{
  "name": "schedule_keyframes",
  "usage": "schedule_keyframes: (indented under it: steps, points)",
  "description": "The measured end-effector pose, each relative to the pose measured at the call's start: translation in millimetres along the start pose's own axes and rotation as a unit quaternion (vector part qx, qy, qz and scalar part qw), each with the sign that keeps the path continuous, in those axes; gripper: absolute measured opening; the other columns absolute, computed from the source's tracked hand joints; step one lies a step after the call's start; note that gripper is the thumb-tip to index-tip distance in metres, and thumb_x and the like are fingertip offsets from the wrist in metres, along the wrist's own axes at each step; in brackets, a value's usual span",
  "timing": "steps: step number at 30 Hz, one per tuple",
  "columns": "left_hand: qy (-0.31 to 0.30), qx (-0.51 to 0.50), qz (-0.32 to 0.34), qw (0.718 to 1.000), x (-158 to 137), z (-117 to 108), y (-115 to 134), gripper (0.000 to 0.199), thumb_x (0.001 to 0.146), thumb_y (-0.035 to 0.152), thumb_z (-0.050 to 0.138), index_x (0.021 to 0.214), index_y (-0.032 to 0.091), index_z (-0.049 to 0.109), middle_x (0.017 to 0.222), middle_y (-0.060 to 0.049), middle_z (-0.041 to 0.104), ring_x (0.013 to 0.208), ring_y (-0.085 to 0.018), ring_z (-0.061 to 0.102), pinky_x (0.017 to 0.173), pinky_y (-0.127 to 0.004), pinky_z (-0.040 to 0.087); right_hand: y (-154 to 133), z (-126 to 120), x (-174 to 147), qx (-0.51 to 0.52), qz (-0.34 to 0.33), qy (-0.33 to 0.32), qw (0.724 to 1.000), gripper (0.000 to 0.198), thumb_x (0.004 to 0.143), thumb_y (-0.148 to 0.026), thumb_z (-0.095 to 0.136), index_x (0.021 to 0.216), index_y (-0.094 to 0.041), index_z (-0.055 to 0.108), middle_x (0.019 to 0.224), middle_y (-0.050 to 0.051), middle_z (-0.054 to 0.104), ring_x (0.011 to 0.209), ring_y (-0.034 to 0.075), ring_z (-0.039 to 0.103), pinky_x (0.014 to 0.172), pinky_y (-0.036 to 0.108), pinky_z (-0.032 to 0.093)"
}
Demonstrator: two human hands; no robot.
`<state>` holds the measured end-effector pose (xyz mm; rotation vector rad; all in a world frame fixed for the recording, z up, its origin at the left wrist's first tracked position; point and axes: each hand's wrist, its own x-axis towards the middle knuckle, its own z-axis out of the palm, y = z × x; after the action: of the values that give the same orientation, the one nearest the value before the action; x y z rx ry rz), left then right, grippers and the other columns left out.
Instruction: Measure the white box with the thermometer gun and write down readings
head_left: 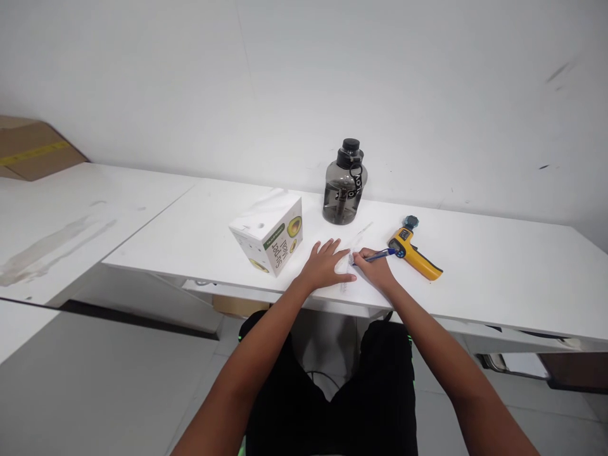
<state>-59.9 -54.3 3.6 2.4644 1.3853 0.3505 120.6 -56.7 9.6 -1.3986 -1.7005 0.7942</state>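
Observation:
A blue pen [379, 254] slants out of my right hand [375, 269], whose fingers are closed round it near the tip. Beneath the tip lies a white slip of paper [345, 269] with faint marks, hard to tell from the white table. My left hand [325, 265] rests flat with fingers spread, at the left edge of the slip. Just left of that hand stands a white box [285, 244] printed with avocados and "Super Meal". To the right of the pen lies a yellow and black infrared thermometer [415, 253].
A dark translucent water jug [342, 190] stands behind my hands, near the wall. The white table [503, 272] runs left to right, its front edge close to my knees. A brown carton [35, 149] with yellow tape sits at the far left.

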Motion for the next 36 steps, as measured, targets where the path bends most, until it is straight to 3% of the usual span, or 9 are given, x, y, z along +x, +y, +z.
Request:
schedule_keyframes:
  steps: [15, 22, 29, 31, 34, 36]
  points:
    - [0.002, 0.002, 0.001, 1.0, 1, 0, -1, 0.089, 0.069, 0.082, 0.041, 0.141, 0.029, 0.036, 0.155, -0.006, 0.02, 0.143, -0.03, 0.014, 0.115, -0.051, 0.007, 0, -1, -2, -0.01, 0.004, 0.028, 1.0, 0.032, 0.078, -0.041, 0.052, 0.053, -0.022, 0.045, 0.052, -0.003, 0.047, 0.056, 0.015, 0.046, 0.057, 0.027, 0.036]
    - [0.0, 0.0, 0.004, 1.0, -2, 2, 0, 0.089, 0.07, 0.082, 0.041, 0.141, 0.028, 0.036, 0.155, -0.009, 0.02, 0.143, -0.029, 0.013, 0.114, -0.052, 0.006, 1, -1, -2, -0.013, 0.0, 0.007, 1.0, 0.032, 0.079, -0.041, 0.051, 0.055, -0.021, 0.046, 0.053, -0.003, 0.047, 0.057, 0.014, 0.046, 0.057, 0.027, 0.036]
    - [0.045, -0.015, 0.014, 0.999, 2, -3, -1, 0.083, 0.072, 0.076, 0.047, 0.137, 0.026, 0.041, 0.152, -0.01, 0.028, 0.14, -0.031, 0.022, 0.113, -0.053, 0.011, -1, -2, 0, -0.007, -0.001, -0.009, 1.0, 0.031, 0.077, -0.04, 0.052, 0.054, -0.02, 0.047, 0.053, -0.003, 0.048, 0.056, 0.014, 0.046, 0.058, 0.026, 0.035]
    - [0.101, -0.036, 0.035, 0.994, -16, -6, 8, 0.071, 0.08, 0.067, 0.045, 0.135, 0.023, 0.044, 0.144, -0.012, 0.041, 0.133, -0.03, 0.035, 0.11, -0.05, 0.02, -1, -3, 1, 0.003, 0.0, -0.009, 1.0, 0.031, 0.077, -0.04, 0.053, 0.053, -0.021, 0.045, 0.052, -0.004, 0.046, 0.056, 0.014, 0.045, 0.057, 0.026, 0.035]
    - [0.151, -0.089, 0.114, 0.978, -76, 11, 33, 0.05, 0.086, 0.054, 0.043, 0.122, 0.021, 0.054, 0.115, -0.011, 0.062, 0.109, -0.026, 0.053, 0.099, -0.046, 0.034, -2, -3, 3, 0.017, 0.014, 0.014, 1.0, 0.034, 0.077, -0.041, 0.052, 0.052, -0.021, 0.041, 0.051, -0.004, 0.042, 0.055, 0.013, 0.043, 0.056, 0.026, 0.034]
    - [0.057, -0.146, 0.184, 0.97, -127, 43, 52, 0.041, 0.084, 0.054, 0.048, 0.109, 0.024, 0.06, 0.096, -0.007, 0.066, 0.092, -0.022, 0.058, 0.091, -0.041, 0.039, -2, -3, 3, 0.024, 0.019, 0.017, 0.999, 0.035, 0.078, -0.042, 0.051, 0.053, -0.022, 0.039, 0.051, -0.005, 0.04, 0.055, 0.013, 0.042, 0.057, 0.026, 0.034]
